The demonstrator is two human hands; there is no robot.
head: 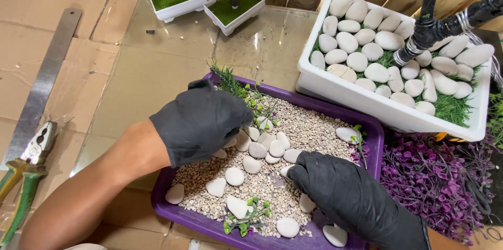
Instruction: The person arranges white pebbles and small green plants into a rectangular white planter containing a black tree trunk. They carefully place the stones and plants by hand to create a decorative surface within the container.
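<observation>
My left hand point(201, 120), in a black glove, hovers curled over a cluster of white pebbles point(264, 145) in a purple tray point(375, 137) filled with fine gravel. Its fingertips touch the pebbles and a green plastic sprig point(238, 86) lies just beyond it. What the fingers hold is hidden. My right hand point(340, 190), also in a black glove, rests on the gravel at the tray's near right, fingertips pinched down by a white pebble point(288, 169). Another small green sprig point(246, 218) lies near the tray's front edge.
A white planter point(367, 98) with larger white stones, fake grass and a black wire-wrapped trunk point(427, 27) stands at the right. Purple artificial foliage point(435, 182) lies below it. Green-handled pliers point(26, 171) and a steel ruler point(44, 80) lie left. Two small white grass pots point(230, 6) sit behind.
</observation>
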